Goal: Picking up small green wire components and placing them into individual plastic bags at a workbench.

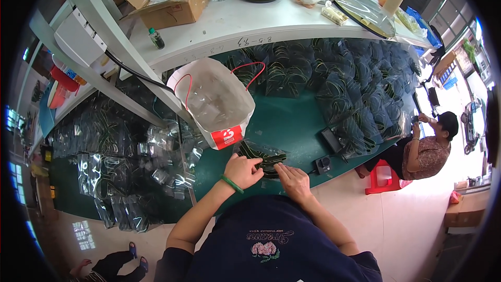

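On the green tabletop in front of me lies a clear plastic bag (249,149) with a dark coiled strip inside, lined in yellow-green. My left hand (243,172), with a green bangle at its wrist, is at the bag's left side, its fingers curled against it. My right hand (294,182) rests on the bag's right side with its fingers straight and close together. What lies under my fingertips is hidden. Just beyond my hands stands a white paper bag (214,96) with red cord handles, its mouth wide and some clear plastic inside.
Many similar bagged coils (355,89) cover the table's far and right parts; more clear packets (112,177) lie left. A small black camera (323,164) sits near my right hand. A white shelf (235,26) holds a carton and kettle. A person (433,146) sits at right.
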Motion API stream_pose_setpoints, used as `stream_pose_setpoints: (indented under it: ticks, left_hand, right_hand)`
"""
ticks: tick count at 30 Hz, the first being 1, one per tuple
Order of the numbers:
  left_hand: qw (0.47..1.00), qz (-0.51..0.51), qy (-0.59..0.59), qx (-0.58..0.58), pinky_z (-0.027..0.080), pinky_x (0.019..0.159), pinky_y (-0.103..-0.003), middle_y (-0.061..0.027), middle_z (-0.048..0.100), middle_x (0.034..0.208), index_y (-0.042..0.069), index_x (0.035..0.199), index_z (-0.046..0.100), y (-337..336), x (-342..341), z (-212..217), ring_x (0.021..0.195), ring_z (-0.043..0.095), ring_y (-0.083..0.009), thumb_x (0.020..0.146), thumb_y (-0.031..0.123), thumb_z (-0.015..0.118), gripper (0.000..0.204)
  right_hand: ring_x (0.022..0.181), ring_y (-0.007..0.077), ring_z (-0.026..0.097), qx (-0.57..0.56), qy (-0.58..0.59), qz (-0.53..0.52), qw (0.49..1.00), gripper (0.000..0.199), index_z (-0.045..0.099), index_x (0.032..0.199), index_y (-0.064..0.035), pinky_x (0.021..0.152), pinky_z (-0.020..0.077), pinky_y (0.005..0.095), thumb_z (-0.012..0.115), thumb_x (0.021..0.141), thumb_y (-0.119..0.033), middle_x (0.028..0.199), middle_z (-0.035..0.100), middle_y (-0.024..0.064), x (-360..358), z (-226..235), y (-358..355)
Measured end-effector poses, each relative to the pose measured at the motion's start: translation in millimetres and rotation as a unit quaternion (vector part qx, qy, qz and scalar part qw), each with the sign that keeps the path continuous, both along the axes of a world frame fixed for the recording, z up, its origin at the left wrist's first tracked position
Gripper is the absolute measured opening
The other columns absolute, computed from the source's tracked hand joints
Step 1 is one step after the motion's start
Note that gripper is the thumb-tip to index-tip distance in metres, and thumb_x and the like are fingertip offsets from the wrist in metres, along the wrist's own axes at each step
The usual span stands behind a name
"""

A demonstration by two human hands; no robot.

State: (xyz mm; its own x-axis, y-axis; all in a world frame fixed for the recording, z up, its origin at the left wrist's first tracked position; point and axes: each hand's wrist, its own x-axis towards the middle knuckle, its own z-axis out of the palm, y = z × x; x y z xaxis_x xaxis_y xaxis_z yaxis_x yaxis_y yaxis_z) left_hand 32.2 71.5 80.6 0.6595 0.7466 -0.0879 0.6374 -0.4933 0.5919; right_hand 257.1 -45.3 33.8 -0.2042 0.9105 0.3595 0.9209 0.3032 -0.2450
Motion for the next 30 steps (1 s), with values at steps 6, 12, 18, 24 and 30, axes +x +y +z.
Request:
stream_pose_setpoints:
  ticks: [6, 12, 18, 24, 30]
  left_hand:
    - [0.997, -0.035, 0.034, -0.066, 0.046, 0.090, -0.043, -0.0009, 0.083, 0.089, 0.015, 0.129, 0.079, 13.3, 13.3, -26.8, 0.096, 0.076, -0.0233, 0.092, 0.042, 0.075, 0.046]
    - [0.982, -0.073, 0.133, -0.110, 0.048, 0.095, -0.047, -0.0049, 0.083, 0.104, 0.019, 0.128, 0.079, 30.5, 30.5, -38.3, 0.104, 0.076, -0.0281, 0.090, 0.054, 0.076, 0.051]
    - [0.940, -0.170, 0.244, -0.167, 0.054, 0.103, -0.050, -0.0132, 0.080, 0.120, 0.019, 0.127, 0.079, 51.1, 50.6, -27.4, 0.117, 0.074, -0.0334, 0.083, 0.065, 0.079, 0.063]
    - [0.901, -0.296, 0.266, -0.175, 0.057, 0.102, -0.047, -0.0145, 0.079, 0.123, 0.021, 0.139, 0.073, 74.9, 62.0, -63.5, 0.118, 0.073, -0.0364, 0.084, 0.062, 0.079, 0.069]
    - [0.896, -0.337, 0.232, -0.174, 0.057, 0.100, -0.048, -0.0153, 0.078, 0.124, 0.026, 0.145, 0.069, 74.9, 62.5, -70.3, 0.116, 0.073, -0.0379, 0.092, 0.047, 0.078, 0.058]
  right_hand:
    - [0.115, 0.0257, 0.077, -0.038, -0.003, 0.013, 0.999, 0.041, 0.068, 0.136, -0.0043, 0.100, 0.0603, 0.0402, 0.061, 0.096, -0.015, 0.131, 0.077, 0.0138, -10.0, -9.0, -3.0]
    - [0.123, 0.0277, 0.072, -0.115, 0.015, -0.010, 0.993, 0.045, 0.065, 0.139, -0.0038, 0.105, 0.0567, 0.0420, 0.059, 0.096, -0.014, 0.138, 0.073, 0.0140, -13.5, -8.0, 5.1]
    - [0.125, 0.0282, 0.066, -0.115, -0.006, -0.005, 0.993, 0.050, 0.064, 0.143, -0.0056, 0.107, 0.0508, 0.0390, 0.059, 0.094, -0.012, 0.145, 0.069, 0.0114, -12.1, -1.5, 4.6]
    - [0.129, 0.0331, 0.064, -0.092, 0.153, 0.004, 0.984, 0.045, 0.066, 0.142, -0.0059, 0.108, 0.0528, 0.0424, 0.065, 0.097, -0.009, 0.144, 0.068, 0.0141, 1.0, 7.3, -0.3]
    - [0.130, 0.0347, 0.063, -0.037, 0.175, -0.029, 0.983, 0.037, 0.073, 0.128, -0.0077, 0.107, 0.0542, 0.0463, 0.075, 0.091, -0.004, 0.139, 0.071, 0.0118, 8.5, 2.8, -12.9]
